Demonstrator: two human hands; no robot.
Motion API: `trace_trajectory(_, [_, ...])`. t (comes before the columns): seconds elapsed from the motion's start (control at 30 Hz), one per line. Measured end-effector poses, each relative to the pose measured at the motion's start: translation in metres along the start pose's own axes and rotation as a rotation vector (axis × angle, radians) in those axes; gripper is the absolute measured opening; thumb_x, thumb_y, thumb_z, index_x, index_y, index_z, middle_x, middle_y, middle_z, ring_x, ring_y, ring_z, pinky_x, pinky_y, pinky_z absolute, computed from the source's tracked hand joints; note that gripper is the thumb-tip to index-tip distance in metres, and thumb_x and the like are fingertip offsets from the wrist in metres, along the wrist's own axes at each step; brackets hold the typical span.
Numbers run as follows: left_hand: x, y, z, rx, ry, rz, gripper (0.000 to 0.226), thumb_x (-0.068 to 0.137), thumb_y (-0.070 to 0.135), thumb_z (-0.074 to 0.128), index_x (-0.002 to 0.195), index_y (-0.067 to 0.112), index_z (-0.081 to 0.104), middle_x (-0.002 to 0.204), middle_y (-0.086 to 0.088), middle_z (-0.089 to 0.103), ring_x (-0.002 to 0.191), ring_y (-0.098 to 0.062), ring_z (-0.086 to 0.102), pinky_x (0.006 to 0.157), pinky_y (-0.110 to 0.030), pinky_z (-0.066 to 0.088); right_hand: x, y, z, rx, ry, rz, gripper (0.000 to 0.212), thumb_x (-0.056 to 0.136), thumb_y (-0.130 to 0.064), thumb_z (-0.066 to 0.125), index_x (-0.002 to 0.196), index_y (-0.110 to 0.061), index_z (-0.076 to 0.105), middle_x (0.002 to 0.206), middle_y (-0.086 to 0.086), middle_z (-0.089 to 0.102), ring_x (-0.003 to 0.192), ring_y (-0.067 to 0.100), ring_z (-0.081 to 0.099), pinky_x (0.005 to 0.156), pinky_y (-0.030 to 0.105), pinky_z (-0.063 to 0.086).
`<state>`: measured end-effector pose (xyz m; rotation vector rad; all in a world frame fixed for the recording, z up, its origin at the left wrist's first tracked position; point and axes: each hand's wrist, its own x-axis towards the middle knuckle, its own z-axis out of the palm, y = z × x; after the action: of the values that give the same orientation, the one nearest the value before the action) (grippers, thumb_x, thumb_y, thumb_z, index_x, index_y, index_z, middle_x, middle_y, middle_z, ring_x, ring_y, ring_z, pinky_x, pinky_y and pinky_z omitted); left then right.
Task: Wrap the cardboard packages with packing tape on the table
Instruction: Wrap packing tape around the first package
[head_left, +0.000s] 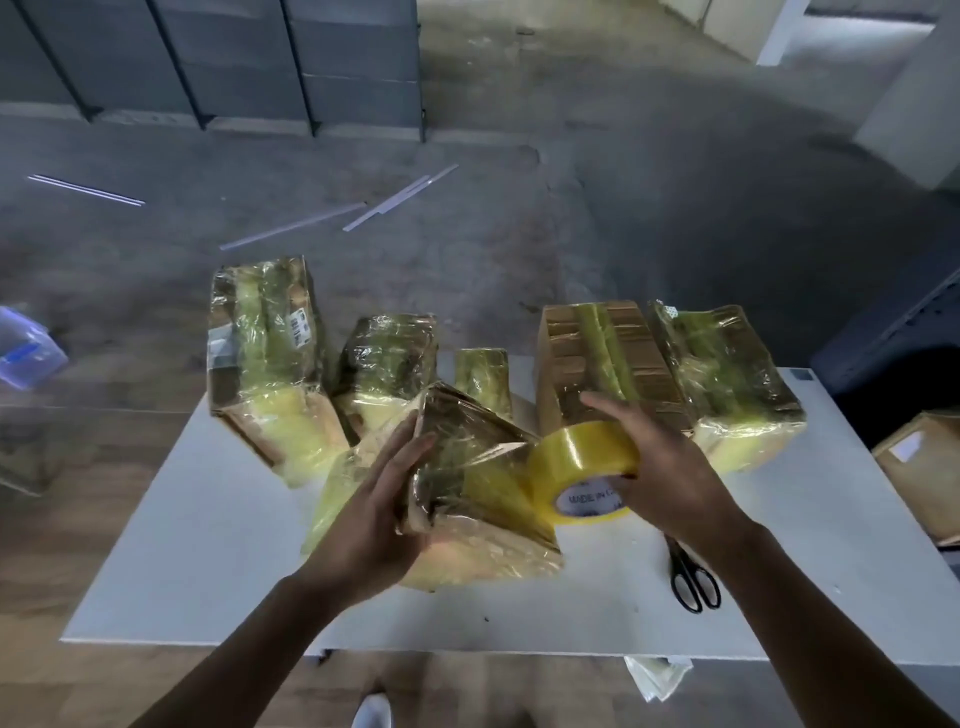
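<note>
Fingers (415, 447) of my left hand (374, 514) hold the middle package (457, 415), tilted up over the counter (208, 545); my right hand (665, 467) grips the tape roll (576, 462), strip (498, 457) stretched to the package; I'd keep that strip taut and turn the package slowly, pressing out wrinkles.

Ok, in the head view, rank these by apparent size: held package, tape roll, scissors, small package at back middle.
1. held package
2. tape roll
3. scissors and small package: look alike; the package lies farther and the scissors are partly hidden, so unranked.
</note>
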<state>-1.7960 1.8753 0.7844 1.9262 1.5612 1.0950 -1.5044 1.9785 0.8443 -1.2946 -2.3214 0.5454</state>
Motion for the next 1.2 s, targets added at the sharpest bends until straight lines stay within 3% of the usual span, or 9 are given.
trace_trajectory(0.07, [-0.003,-0.009,0.003,-0.187,0.035,-0.029,0.097,0.070,0.004,0.074,0.144,0.044,0.026,0.158,0.014,0.019,0.146,-0.012,0.020,0.114,-0.022,0.027,0.005,-0.005,-0.009,0.191,0.019,0.030,0.080,0.078,-0.005,0.071,0.122,-0.063,0.036,0.120,-0.026,0.048,0.106,-0.004,0.047,0.082,0.010,0.040])
trace_trajectory(0.2, [-0.010,-0.021,0.003,-0.347,0.037,-0.220,0.097,0.059,0.044,0.083,0.135,0.060,0.026,0.146,0.036,0.028,0.135,0.000,0.038,0.107,-0.028,0.041,0.008,-0.030,-0.002,0.243,-0.047,-0.013,0.075,0.087,-0.007,0.063,0.127,-0.062,0.031,0.129,-0.030,0.043,0.117,-0.006,0.042,0.093,0.003,0.034])
trace_trajectory(0.33, [-0.007,-0.037,-0.039,0.197,-0.017,-0.044,0.106,0.060,0.070,0.071,0.148,0.042,0.019,0.158,0.027,0.005,0.148,-0.012,0.013,0.111,-0.044,0.034,0.015,-0.055,0.015,0.032,0.000,-0.075,0.074,0.086,-0.011,0.061,0.141,-0.050,0.032,0.132,-0.005,0.049,0.118,0.015,0.050,0.094,0.027,0.043])
trace_trajectory(0.47, [0.000,-0.026,-0.062,0.563,-0.262,0.223,0.120,0.061,0.039,0.087,0.154,0.020,0.013,0.160,0.002,0.014,0.148,-0.017,0.009,0.118,-0.041,0.020,0.024,-0.075,0.029,-0.157,-0.012,-0.191,0.072,0.087,-0.019,0.062,0.147,-0.038,0.029,0.124,0.006,0.053,0.104,0.026,0.060,0.081,0.037,0.054])
trace_trajectory(0.7, [-0.007,-0.037,-0.058,0.496,-0.191,0.141,0.103,0.062,0.002,0.080,0.150,0.013,0.026,0.154,-0.005,0.034,0.142,-0.022,0.032,0.097,-0.038,0.051,0.031,-0.088,0.020,-0.331,-0.068,-0.323,0.071,0.082,-0.032,0.052,0.144,-0.047,0.021,0.113,0.003,0.057,0.092,0.024,0.063,0.072,0.031,0.054])
trace_trajectory(0.8, [-0.011,-0.040,-0.058,0.472,-0.173,0.097,0.099,0.067,0.000,0.074,0.150,0.018,0.024,0.154,-0.004,0.033,0.142,-0.022,0.031,0.088,-0.036,0.056,0.029,-0.088,0.001,-0.445,-0.076,-0.332,0.065,0.078,-0.034,0.063,0.138,-0.043,0.041,0.107,-0.005,0.060,0.092,0.016,0.063,0.069,0.017,0.036])
trace_trajectory(0.93, [-0.009,-0.037,-0.057,0.492,-0.189,0.094,0.097,0.070,-0.001,0.073,0.149,0.027,0.025,0.155,-0.004,0.032,0.142,-0.024,0.032,0.093,-0.037,0.052,0.020,-0.072,-0.007,-0.583,-0.123,-0.337,0.057,0.064,-0.042,0.068,0.121,-0.035,0.062,0.081,-0.007,0.057,0.058,0.010,0.057,0.051,0.004,0.020])
trace_trajectory(1.07, [-0.006,-0.032,-0.058,0.557,-0.233,0.060,0.088,0.071,0.001,0.072,0.145,0.029,0.034,0.155,-0.005,0.032,0.140,-0.028,0.036,0.089,-0.040,0.055,0.008,-0.050,0.008,-0.591,-0.247,-0.325,0.058,0.067,-0.055,0.073,0.121,-0.036,0.062,0.076,-0.002,0.057,0.056,0.016,0.059,0.049,0.024,0.044])
trace_trajectory(1.2, [0.000,-0.026,-0.065,0.712,-0.318,0.076,0.096,0.057,0.020,0.089,0.140,0.023,0.042,0.147,-0.013,0.044,0.134,-0.032,0.044,0.093,-0.049,0.052,-0.002,-0.044,0.034,-0.662,-0.325,-0.269,0.072,0.049,-0.048,0.089,0.116,-0.032,0.068,0.076,0.001,0.063,0.057,0.018,0.064,0.045,0.028,0.047])
